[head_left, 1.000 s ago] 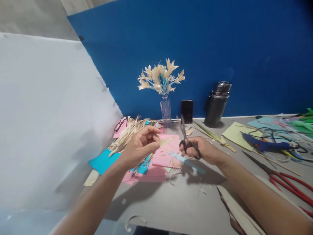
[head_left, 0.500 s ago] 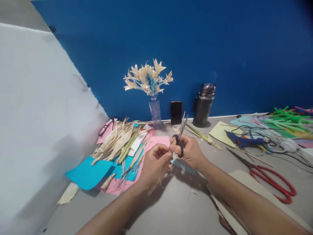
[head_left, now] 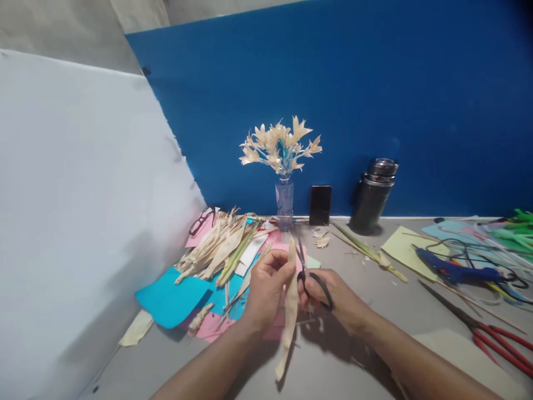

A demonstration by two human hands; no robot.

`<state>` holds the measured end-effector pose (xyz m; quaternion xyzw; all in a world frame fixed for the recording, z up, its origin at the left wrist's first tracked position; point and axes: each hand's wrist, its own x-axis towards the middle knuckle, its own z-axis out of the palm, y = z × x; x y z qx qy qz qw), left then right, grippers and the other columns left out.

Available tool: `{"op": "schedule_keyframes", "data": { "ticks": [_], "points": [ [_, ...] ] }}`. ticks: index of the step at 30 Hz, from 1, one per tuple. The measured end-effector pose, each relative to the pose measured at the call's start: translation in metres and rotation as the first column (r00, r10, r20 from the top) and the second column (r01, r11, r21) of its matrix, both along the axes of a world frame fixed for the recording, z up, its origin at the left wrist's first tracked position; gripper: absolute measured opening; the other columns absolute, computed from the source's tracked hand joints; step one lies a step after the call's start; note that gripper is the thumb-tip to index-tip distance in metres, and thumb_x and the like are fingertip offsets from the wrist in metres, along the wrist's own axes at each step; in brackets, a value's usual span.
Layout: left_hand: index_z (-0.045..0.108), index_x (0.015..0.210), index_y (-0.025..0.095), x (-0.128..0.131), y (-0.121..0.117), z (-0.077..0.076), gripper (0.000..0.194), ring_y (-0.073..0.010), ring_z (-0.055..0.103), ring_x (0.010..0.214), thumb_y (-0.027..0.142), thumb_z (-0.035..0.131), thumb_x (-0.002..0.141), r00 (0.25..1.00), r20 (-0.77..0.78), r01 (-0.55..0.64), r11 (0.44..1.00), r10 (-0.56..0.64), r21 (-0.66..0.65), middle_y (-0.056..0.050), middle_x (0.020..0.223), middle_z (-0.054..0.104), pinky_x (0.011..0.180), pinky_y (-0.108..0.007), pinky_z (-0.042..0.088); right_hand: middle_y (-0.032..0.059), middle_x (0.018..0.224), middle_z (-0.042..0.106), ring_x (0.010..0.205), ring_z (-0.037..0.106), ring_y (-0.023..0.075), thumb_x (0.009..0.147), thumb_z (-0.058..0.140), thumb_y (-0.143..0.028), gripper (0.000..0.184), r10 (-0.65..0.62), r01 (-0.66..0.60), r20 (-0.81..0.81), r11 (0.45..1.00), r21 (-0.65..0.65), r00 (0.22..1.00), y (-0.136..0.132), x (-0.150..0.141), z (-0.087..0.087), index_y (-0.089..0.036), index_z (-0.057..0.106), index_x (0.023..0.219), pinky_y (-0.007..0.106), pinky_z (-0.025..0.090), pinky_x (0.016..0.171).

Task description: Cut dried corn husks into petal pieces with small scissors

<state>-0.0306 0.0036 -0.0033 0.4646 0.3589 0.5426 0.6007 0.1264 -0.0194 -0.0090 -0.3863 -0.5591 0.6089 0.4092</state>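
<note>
My left hand (head_left: 270, 286) pinches a long, pale strip of dried corn husk (head_left: 290, 316) between thumb and fingers. The strip stands nearly upright, its pointed tip above my fingers and its lower end hanging toward the front of the table. Just to the right, my right hand (head_left: 328, 294) is closed round the black handles of small scissors (head_left: 320, 286). Their blades point up beside the husk's upper part; they look blurred, and I cannot tell whether they touch it. Beyond my hands a clear bottle (head_left: 285, 205) holds cream husk flowers (head_left: 278, 144).
Dried husks (head_left: 220, 244) lie heaped on coloured paper to the left, near blue paper (head_left: 170, 297). A phone (head_left: 320, 205) and a dark flask (head_left: 372, 197) stand at the back. To the right lie a blue glue gun (head_left: 458, 269) and large red-handled scissors (head_left: 495, 339).
My hands came together, and a long husk strip now hangs from my left hand where a short piece showed first. The scissors have moved beside it. The view swung right, then back left.
</note>
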Motion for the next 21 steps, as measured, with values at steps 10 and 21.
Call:
{"op": "schedule_keyframes", "data": {
  "ticks": [10, 21],
  "points": [
    [0.071, 0.100, 0.021, 0.004, -0.007, 0.001, 0.032, -0.0092, 0.054, 0.067, 0.035, 0.081, 0.073, 0.994, 0.018, -0.112, 0.993, 0.112, 0.036, 0.002, 0.077, 0.059, 0.062, -0.019, 0.045, -0.0005, 0.061, 0.058, 0.057, 0.049, 0.0125, 0.077, 0.070, -0.056, 0.044, -0.046, 0.041, 0.093, 0.998, 0.049, 0.995, -0.003, -0.005, -0.007, -0.016, 0.058, 0.066, 0.024, 0.037, 0.056],
    [0.070, 0.104, 0.023, 0.004, -0.011, 0.004, 0.032, -0.0082, 0.052, 0.059, 0.034, 0.079, 0.075, 0.996, 0.058, -0.067, 0.998, 0.067, -0.014, 0.003, 0.073, 0.056, 0.055, -0.019, 0.044, -0.0003, 0.060, 0.057, 0.056, 0.048, 0.0125, 0.075, 0.068, -0.068, 0.054, -0.039, 0.033, 0.055, 0.994, 0.108, 0.998, 0.000, -0.004, -0.013, -0.016, 0.056, 0.065, 0.024, 0.036, 0.055]
  ]
}}
